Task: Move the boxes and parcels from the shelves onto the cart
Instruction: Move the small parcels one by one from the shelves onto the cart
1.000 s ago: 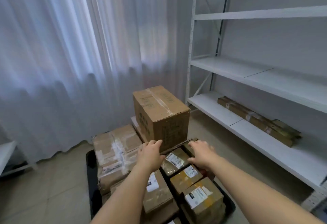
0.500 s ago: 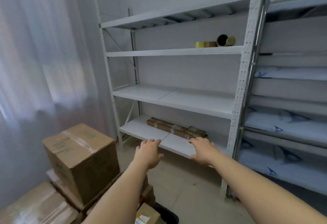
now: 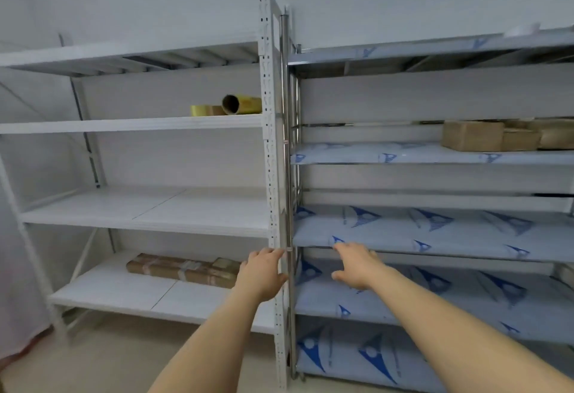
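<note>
I note my left hand (image 3: 262, 273) and right hand (image 3: 357, 265) both released and empty, raised before the shelves. A long brown parcel (image 3: 183, 270) lies on the white rack's bottom shelf (image 3: 124, 295), just left of the left hand. More boxes (image 3: 497, 135) sit on an upper right shelf, well apart.

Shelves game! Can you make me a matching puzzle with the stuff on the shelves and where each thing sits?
Things:
1. long flat parcel
2. yellow tape rolls
3. brown boxes
4. left hand

Places:
A. upper shelf of the steel rack with blue-printed film, far right
B. in front of the post between the two racks
C. bottom shelf of the white rack
D. upper shelf of the white rack, right end

Pairs: 1-C, 2-D, 3-A, 4-B
</note>
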